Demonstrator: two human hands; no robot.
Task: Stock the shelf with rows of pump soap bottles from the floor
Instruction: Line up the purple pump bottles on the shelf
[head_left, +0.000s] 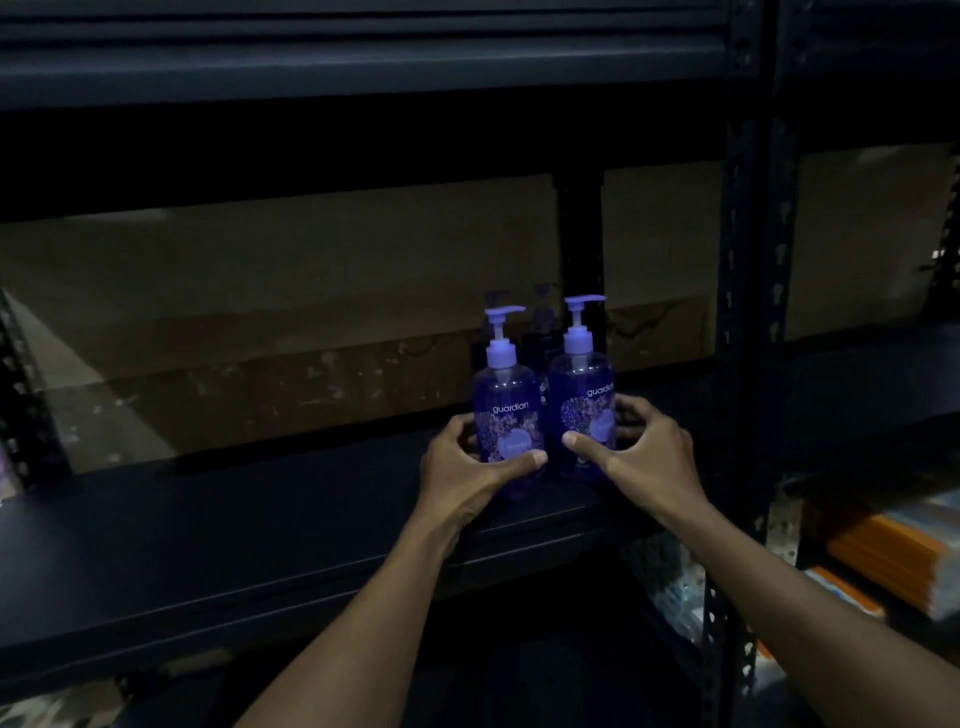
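- The left bottle (506, 415) and right bottle (582, 395) stand side by side on the shelf (260, 519).
- The rear bottles (537, 343) stand just behind them.
- The upright post (732, 312) lies to their right.

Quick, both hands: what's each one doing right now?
Left hand: grips the left soap bottle.
Right hand: grips the right soap bottle.

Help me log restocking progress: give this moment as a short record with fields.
left hand: grips the left bottle, thumb across its label
right hand: grips the right bottle, thumb on its front
bottles: both upright, side by side, pump spouts pointing right
shelf: dark board under both bottles, near the post
back bottles: two dim ones behind the held pair
label text: "guardian" readable on both front bottles
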